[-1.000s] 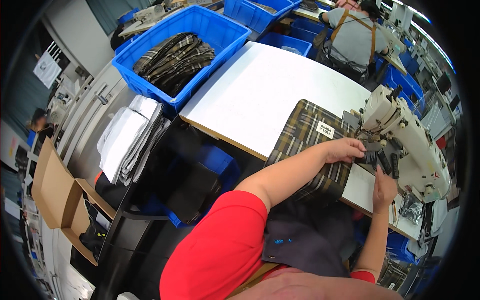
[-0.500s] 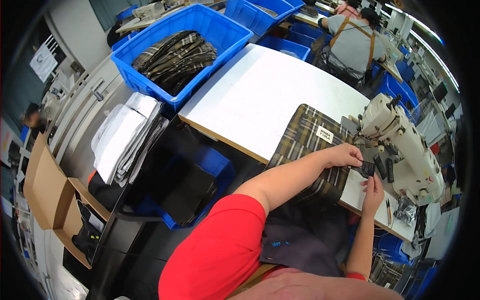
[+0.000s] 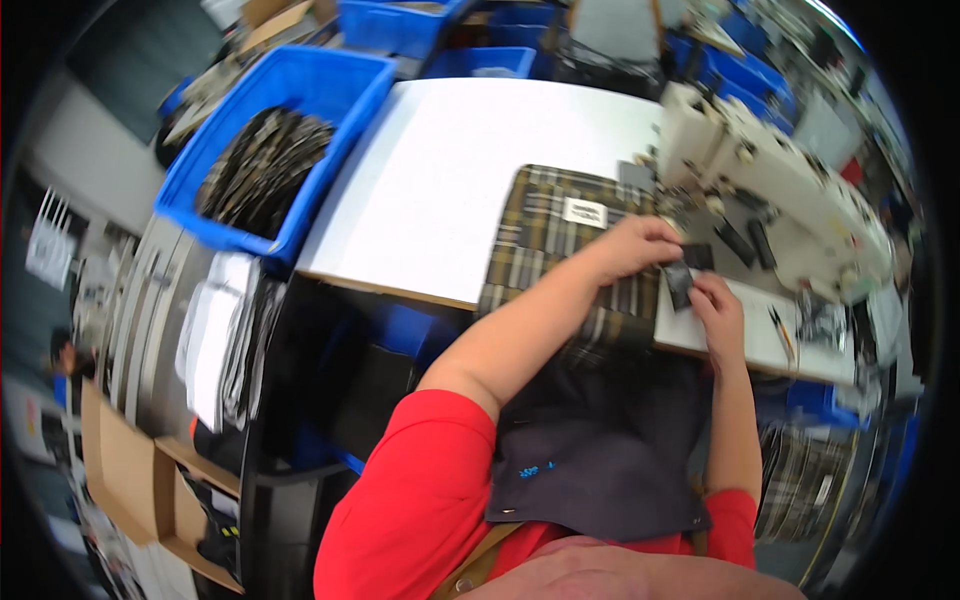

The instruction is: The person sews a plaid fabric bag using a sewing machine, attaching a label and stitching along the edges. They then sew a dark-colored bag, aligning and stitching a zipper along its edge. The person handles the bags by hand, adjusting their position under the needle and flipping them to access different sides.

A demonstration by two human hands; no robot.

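My left hand (image 3: 637, 243) and my right hand (image 3: 719, 316) pinch small dark tags or pieces (image 3: 680, 285) between them, in front of the needle area of a white sewing machine (image 3: 775, 185). The pieces are blurred. My left hand is over the right part of a folded brown plaid cloth (image 3: 535, 260) with a white label (image 3: 585, 212); my right hand is above the table's front strip. Two dark bars (image 3: 736, 243) rest by the machine, and a pen (image 3: 781, 330) lies right of my right hand.
A white table (image 3: 400, 190) extends left of the machine. A blue bin (image 3: 350, 90) of plaid pieces, white stacked sheets (image 3: 210, 340) and an open cardboard box (image 3: 125, 480) stand at left. More blue bins and a seated co-worker (image 3: 612, 35) are behind the table.
The view has swung, blurring and shifting the scene. My hands have brought the dark pieces away from the needle area toward me, and my right hand now pinches one at a different angle.
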